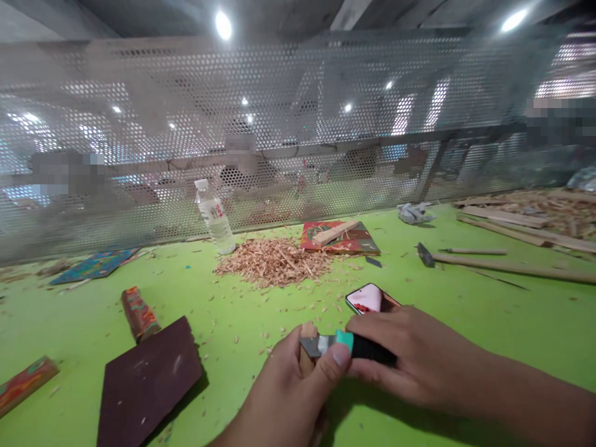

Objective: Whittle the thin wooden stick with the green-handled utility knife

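My left hand (293, 385) is closed around a small piece of wood (307, 329), most of it hidden in the fingers. In my right hand (410, 354) is a utility knife (372, 349) with a black handle and a teal collar. Its blade (311, 345) lies across the wood, pointing left. My left thumb presses near the teal collar. Just beyond my right hand a smartphone (367, 298) lies with its screen lit, partly covered by the hand. A heap of wood shavings (279, 261) sits farther back.
On the green table (233, 385) are a sheet of dark sandpaper (151, 382), painted wood blocks (139, 313), a plastic bottle (215, 220), a painted board (310, 233) with a wood strip (336, 232), and a hammer (503, 264). A perforated metal screen (288, 112) borders the back.
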`<state>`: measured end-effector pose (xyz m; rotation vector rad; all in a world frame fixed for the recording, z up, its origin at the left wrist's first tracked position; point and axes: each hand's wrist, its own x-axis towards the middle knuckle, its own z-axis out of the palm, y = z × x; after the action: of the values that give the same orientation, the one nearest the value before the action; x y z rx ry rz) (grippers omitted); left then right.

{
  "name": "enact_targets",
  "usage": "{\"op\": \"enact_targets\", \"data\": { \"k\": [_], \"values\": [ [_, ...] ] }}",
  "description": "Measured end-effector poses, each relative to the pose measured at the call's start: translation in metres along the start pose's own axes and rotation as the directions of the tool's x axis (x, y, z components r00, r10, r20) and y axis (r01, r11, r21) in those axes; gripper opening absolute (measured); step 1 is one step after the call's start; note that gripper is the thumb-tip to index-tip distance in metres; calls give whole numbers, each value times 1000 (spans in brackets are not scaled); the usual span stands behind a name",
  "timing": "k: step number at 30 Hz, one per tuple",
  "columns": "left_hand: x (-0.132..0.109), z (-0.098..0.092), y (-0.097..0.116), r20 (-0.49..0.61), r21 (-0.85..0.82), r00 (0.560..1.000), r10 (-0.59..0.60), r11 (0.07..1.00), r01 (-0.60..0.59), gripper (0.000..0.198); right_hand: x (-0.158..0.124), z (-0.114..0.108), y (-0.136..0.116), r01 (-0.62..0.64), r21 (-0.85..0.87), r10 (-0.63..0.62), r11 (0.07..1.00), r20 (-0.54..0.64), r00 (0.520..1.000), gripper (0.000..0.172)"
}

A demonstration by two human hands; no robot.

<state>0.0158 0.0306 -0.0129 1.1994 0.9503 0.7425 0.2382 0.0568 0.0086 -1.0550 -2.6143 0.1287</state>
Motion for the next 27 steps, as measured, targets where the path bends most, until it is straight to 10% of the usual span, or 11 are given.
{"op": "enact_targets", "data": {
  "k": [15, 27],
  "values": [
    [3, 7, 9, -152, -69, 987, -57, 997, 47, 69, 0, 9, -8, -124, -145, 94, 982, -197, 976, 65],
    [2, -1, -4, -4, -4, 1000, -6, 1000, 6, 57, 3, -8, 7, -6, 20, 7, 1000, -27, 1000, 63]
  ]
}}
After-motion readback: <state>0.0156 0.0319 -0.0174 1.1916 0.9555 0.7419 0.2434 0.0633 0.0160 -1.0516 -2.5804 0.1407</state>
